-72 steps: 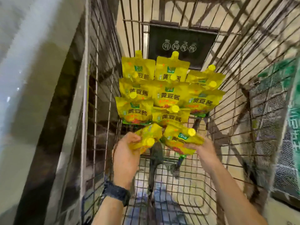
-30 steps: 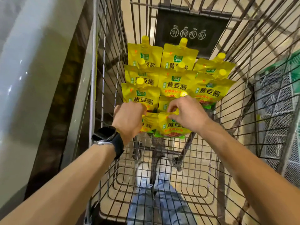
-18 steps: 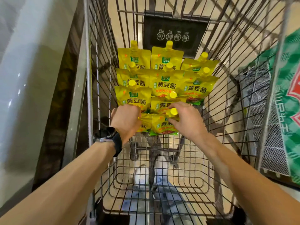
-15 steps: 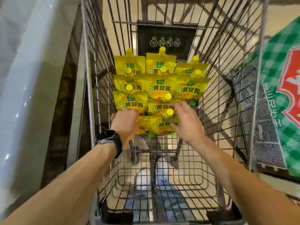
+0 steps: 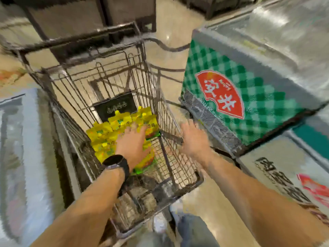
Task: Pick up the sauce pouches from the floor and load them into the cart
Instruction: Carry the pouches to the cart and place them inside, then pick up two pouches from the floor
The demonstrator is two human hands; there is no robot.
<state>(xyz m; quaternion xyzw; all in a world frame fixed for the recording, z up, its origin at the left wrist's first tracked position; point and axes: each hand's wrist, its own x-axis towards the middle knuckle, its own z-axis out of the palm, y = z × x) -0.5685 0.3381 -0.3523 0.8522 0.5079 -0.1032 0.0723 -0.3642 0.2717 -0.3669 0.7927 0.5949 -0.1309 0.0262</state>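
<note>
Blurred view looking down into a wire shopping cart [image 5: 185, 184] at the centre of the frame. At the bottom edge, two bare forearms reach forward from the lower corners. The left arm wears a dark wristwatch [image 5: 117, 164]. Just beyond it, the left hand [image 5: 133, 145] is spread flat inside the cart, fingers released and splayed over the yellow sauce pouches [image 5: 105, 134]; whether it touches them cannot be told through the blur. To its right, the right hand [image 5: 194, 139] hovers open at the cart's right rim, fingers loose and holding nothing. The pouches lie in overlapping rows on the cart's floor, filling its middle and left side. Behind them, a dark plaque [image 5: 115, 106] hangs on the cart's far wall. At right of the frame stands a green checked freezer cabinet [image 5: 263, 104] bearing a red label. Glossy beige floor [image 5: 170, 24] stretches beyond.
</note>
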